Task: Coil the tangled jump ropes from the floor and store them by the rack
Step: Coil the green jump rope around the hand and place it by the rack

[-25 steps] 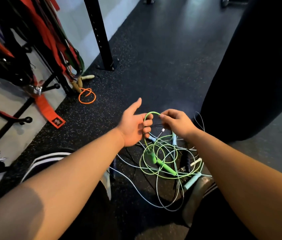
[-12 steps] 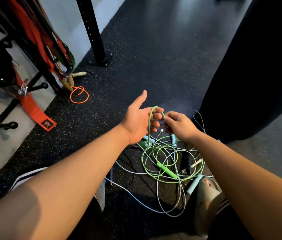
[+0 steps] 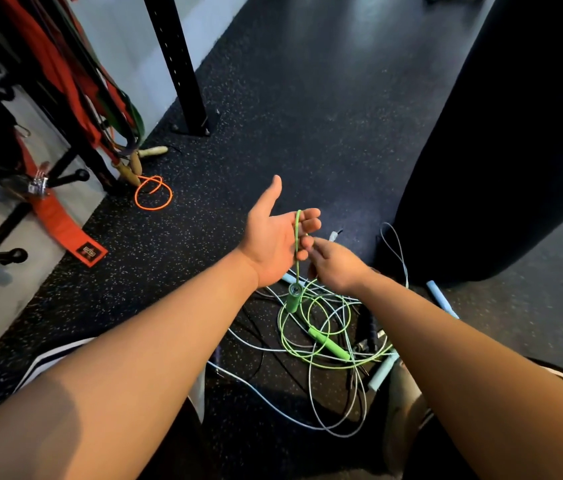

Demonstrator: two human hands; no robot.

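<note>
Head: green rope (image 3: 297,237) looped over left hand (image 3: 269,241)

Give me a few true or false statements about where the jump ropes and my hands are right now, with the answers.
1. The green jump rope is draped over the fingers of the left hand. True.
2. The left hand is clenched in a fist. False: it is open, palm up, thumb out.
3. Both green handles lie on the floor. False: one handle hangs from the cord below the left hand, and the other handle lies in the tangle.
4. An orange rope lies looped on the floor beside the rack. True.
5. The light blue rope is coiled by the rack. False: it lies tangled with the green one.
</note>
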